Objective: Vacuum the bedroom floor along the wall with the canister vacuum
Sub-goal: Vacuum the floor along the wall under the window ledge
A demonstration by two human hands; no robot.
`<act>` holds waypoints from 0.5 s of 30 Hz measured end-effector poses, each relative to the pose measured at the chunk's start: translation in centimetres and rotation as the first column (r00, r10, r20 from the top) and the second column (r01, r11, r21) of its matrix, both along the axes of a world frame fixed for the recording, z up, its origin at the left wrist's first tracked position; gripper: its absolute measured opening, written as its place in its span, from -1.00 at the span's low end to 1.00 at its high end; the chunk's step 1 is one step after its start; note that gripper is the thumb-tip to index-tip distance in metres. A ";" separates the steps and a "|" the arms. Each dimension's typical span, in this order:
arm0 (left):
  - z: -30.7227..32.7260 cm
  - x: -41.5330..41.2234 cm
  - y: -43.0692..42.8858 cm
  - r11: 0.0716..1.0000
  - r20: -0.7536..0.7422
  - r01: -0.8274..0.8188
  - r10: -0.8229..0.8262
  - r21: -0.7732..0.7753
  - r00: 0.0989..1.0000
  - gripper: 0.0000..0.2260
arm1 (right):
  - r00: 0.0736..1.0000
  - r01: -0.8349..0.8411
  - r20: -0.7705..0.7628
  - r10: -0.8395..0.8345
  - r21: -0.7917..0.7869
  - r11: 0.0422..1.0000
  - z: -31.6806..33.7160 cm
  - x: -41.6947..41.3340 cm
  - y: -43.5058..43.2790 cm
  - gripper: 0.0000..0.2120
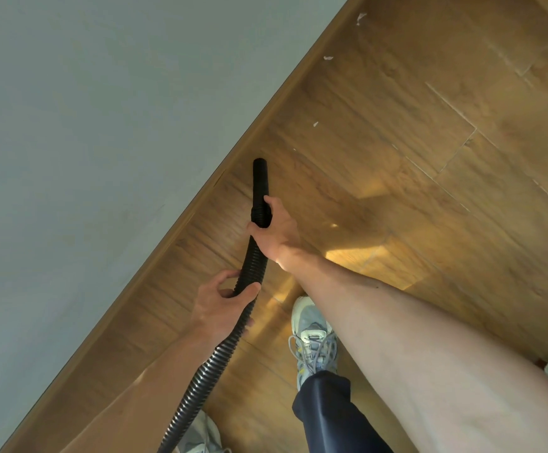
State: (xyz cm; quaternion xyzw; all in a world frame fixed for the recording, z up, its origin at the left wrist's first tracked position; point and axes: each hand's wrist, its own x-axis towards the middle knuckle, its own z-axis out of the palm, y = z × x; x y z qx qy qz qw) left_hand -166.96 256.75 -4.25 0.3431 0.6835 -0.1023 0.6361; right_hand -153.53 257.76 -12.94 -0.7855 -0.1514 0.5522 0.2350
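Black ribbed vacuum hose [223,348] with a smooth black tube nozzle [260,181] is hanging over the brown wood-plank floor [396,158], its open tip pointing toward the brown wooden skirting board [240,145] and sitting just beside it. The right hand [277,233] is gripping the hose at the cuff behind the nozzle, fingers curled round it. The left hand [217,305] is holding the ribbed part farther from the skirting board, thumb and fingers wrapped round it. A pale grey-green wall [102,125] is rising behind the skirting board. Small white scraps [328,57] are lying on the floor near the skirting board, beyond the nozzle. A grey laced trainer [313,335] and a navy trouser leg [328,413] are showing farther out from it.
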 end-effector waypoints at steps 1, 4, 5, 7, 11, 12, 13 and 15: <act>0.0 0.5 0.1 1.000 -0.004 0.002 -0.002 -0.001 1.000 -0.67 | 1.000 0.002 -0.002 -0.002 -0.003 1.000 0.1 0.5 0.0 -0.41; 0.3 1.9 0.3 1.000 -0.007 0.016 -0.016 -0.012 1.000 -0.73 | 1.000 0.011 0.012 -0.011 -0.020 1.000 0.3 2.1 -0.2 -0.41; 0.5 2.4 0.3 1.000 -0.002 0.026 -0.026 -0.009 1.000 -0.74 | 1.000 0.013 0.021 -0.012 -0.026 1.000 0.4 2.7 -0.3 -0.41; 0.6 3.4 0.3 0.999 0.008 0.046 -0.046 0.001 0.999 -0.77 | 0.999 0.019 0.028 -0.018 -0.036 0.999 0.7 3.9 -0.6 -0.41; 0.7 5.1 0.2 0.999 0.045 0.054 -0.053 -0.001 0.998 -0.78 | 1.000 0.021 0.019 -0.020 -0.055 0.998 1.2 6.0 -0.7 -0.41; 0.6 5.3 0.3 0.998 0.054 0.056 -0.056 -0.001 0.997 -0.77 | 0.999 0.025 0.021 -0.024 -0.056 0.998 1.3 6.4 -0.7 -0.41; 0.6 5.6 0.4 0.998 0.064 0.061 -0.061 -0.001 0.996 -0.76 | 0.999 0.033 0.024 -0.031 -0.055 0.998 1.4 6.7 -0.7 -0.41; 0.7 5.9 0.7 0.997 0.076 0.081 -0.081 -0.001 0.994 -0.71 | 0.999 0.046 0.031 -0.044 -0.059 0.997 1.5 7.0 -0.5 -0.40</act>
